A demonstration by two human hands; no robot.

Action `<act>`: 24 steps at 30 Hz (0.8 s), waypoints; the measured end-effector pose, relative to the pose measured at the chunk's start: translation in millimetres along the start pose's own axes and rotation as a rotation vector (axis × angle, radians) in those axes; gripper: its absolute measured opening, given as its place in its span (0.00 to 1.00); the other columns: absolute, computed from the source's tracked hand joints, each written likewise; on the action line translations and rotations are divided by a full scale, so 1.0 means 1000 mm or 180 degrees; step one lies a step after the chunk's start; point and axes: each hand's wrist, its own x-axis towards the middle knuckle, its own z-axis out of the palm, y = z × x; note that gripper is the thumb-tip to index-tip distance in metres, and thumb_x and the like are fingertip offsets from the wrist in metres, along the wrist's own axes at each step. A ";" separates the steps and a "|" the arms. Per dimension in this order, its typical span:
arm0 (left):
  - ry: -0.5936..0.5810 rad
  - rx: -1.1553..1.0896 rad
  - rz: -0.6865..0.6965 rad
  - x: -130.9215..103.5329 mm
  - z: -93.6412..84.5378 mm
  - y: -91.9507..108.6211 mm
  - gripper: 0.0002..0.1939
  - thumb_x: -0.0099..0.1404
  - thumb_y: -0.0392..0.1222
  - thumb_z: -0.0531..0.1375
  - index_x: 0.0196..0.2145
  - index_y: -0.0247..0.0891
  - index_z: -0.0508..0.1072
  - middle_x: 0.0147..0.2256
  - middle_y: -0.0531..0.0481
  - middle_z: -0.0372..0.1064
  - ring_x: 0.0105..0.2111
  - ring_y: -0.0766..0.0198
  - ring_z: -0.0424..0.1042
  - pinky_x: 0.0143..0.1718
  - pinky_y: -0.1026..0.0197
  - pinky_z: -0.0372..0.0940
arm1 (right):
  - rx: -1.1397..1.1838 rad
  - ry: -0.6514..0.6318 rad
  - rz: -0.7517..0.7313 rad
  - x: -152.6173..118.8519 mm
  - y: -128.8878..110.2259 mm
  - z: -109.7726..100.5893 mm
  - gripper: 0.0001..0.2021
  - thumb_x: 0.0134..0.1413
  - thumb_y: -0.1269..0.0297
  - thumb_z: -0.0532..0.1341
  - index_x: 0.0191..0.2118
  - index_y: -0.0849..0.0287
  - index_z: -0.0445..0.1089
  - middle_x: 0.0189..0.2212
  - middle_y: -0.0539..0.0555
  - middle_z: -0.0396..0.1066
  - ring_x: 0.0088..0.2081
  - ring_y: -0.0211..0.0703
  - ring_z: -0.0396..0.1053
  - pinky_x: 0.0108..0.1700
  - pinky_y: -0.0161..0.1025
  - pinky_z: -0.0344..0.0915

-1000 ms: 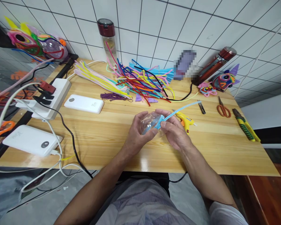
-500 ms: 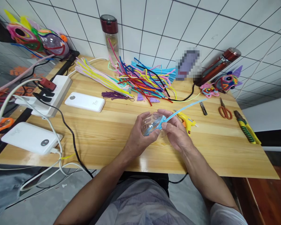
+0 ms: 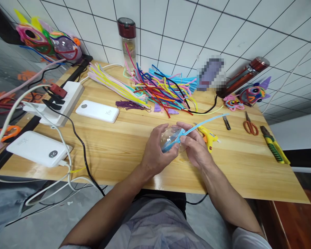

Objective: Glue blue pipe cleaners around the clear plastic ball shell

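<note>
A clear, rounded plastic piece (image 3: 168, 134) is held between my two hands above the front middle of the table. My left hand (image 3: 159, 150) curls around its left side. On its right side, my right hand (image 3: 195, 147) pinches a light blue pipe cleaner (image 3: 206, 121) with thumb and fingers where it meets the plastic. One end of the pipe cleaner sticks out up and to the right; more light blue lies along the plastic. Behind my right hand a yellow glue gun (image 3: 209, 138) rests on the table.
Pipe cleaners (image 3: 166, 86) lie heaped at the back. A utility knife (image 3: 226, 122), scissors (image 3: 250, 125) and pliers (image 3: 273, 145) are on the right. Power banks (image 3: 97, 111), a power strip (image 3: 69, 98) and loose cables (image 3: 80, 145) occupy the left. A bottle (image 3: 126, 45) stands behind.
The view has shifted slightly. My left hand has turned a little around the plastic piece, and more of the light blue pipe cleaner shows along it. Both hands keep their hold.
</note>
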 end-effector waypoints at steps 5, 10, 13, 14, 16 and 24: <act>0.0313 0.0515 0.0876 -0.001 0.002 0.001 0.31 0.67 0.40 0.68 0.66 0.41 0.68 0.61 0.36 0.75 0.64 0.45 0.75 0.68 0.42 0.71 | 0.0016 0.0033 0.0060 0.000 0.002 0.001 0.24 0.47 0.56 0.77 0.53 0.48 0.79 0.54 0.55 0.83 0.62 0.60 0.77 0.67 0.59 0.70; 0.0535 0.0804 0.1114 -0.004 0.002 0.006 0.31 0.66 0.38 0.69 0.65 0.43 0.67 0.62 0.36 0.75 0.64 0.45 0.76 0.67 0.39 0.72 | 0.0090 0.0111 0.0081 0.000 0.002 0.003 0.25 0.46 0.54 0.78 0.51 0.49 0.79 0.52 0.55 0.83 0.60 0.59 0.77 0.67 0.58 0.70; 0.0526 0.0812 0.1059 -0.005 0.002 0.008 0.30 0.66 0.38 0.70 0.63 0.45 0.68 0.61 0.37 0.76 0.63 0.44 0.77 0.67 0.38 0.72 | 0.0079 0.0126 0.0064 -0.001 0.003 0.003 0.25 0.46 0.55 0.78 0.51 0.49 0.79 0.52 0.55 0.83 0.60 0.60 0.77 0.66 0.58 0.71; 0.0544 0.0806 0.1071 -0.005 0.002 0.009 0.29 0.66 0.38 0.70 0.62 0.45 0.69 0.61 0.38 0.77 0.62 0.45 0.78 0.66 0.39 0.73 | 0.0080 0.0124 0.0066 -0.001 0.003 0.004 0.24 0.46 0.55 0.78 0.51 0.49 0.79 0.52 0.56 0.83 0.60 0.60 0.77 0.66 0.58 0.71; 0.0613 0.0737 0.1145 -0.005 0.002 0.010 0.26 0.66 0.38 0.69 0.60 0.45 0.70 0.59 0.39 0.78 0.61 0.47 0.78 0.65 0.41 0.74 | 0.0081 0.0115 0.0066 0.000 0.004 0.004 0.25 0.46 0.54 0.78 0.51 0.49 0.79 0.52 0.56 0.83 0.59 0.60 0.77 0.65 0.58 0.71; 0.0150 -0.0534 0.0028 0.002 -0.003 0.003 0.28 0.67 0.46 0.72 0.62 0.44 0.72 0.63 0.40 0.73 0.67 0.47 0.71 0.73 0.40 0.65 | -0.0104 0.0059 -0.0024 0.002 0.004 0.001 0.26 0.47 0.52 0.77 0.54 0.48 0.79 0.51 0.56 0.83 0.57 0.59 0.77 0.63 0.57 0.72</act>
